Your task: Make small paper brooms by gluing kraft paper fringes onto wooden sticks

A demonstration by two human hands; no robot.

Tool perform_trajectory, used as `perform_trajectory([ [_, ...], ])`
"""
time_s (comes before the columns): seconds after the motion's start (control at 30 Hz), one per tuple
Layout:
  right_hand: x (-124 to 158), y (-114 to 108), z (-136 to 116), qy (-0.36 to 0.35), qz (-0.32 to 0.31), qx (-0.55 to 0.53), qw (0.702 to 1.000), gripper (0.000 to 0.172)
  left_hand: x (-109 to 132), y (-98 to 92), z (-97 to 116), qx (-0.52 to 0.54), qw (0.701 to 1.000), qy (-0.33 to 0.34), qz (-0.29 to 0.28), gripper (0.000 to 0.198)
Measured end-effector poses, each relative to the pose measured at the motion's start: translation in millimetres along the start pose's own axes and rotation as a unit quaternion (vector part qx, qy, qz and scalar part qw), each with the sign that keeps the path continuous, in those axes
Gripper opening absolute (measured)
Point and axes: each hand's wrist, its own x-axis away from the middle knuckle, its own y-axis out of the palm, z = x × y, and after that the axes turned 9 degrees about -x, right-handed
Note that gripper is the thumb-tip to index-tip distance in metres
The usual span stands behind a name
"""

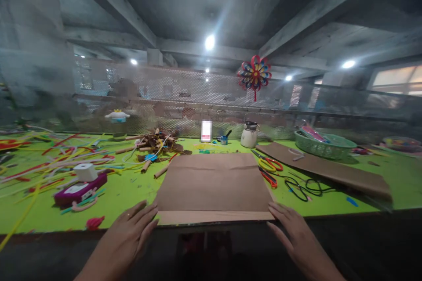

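A sheet of brown kraft paper (211,184) lies at the front edge of the green table, with a lighter strip along its near edge and creases across its far part. My left hand (133,226) rests at the paper's near left corner, fingers stretched out. At the near right corner, my right hand (292,224) touches the paper with its fingers extended and thumb apart below. Neither hand grips anything that I can see. To the right of the sheet lie yellow-and-orange scissors (270,165) and an orange-handled cutting tool (269,180).
Black cord (310,189) lies right, before another brown paper piece (323,169) and a green basket (326,145). Brown paper rolls (161,140) are heaped at the back. Left are coloured strips (62,151) and a purple box (81,189). A white jug (249,135) stands behind.
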Motion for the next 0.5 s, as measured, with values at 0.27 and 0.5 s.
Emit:
perform_trajectory([
  [0.27,9,17,11,-0.052,0.074,0.104,0.990,0.046,10,12.6,-1,-0.043,0.993,0.019,0.110,0.035],
  [0.5,4,14,8,-0.049,0.069,0.100,0.991,0.045,-33,-1.2,13,-0.048,0.995,0.025,0.083,0.024],
])
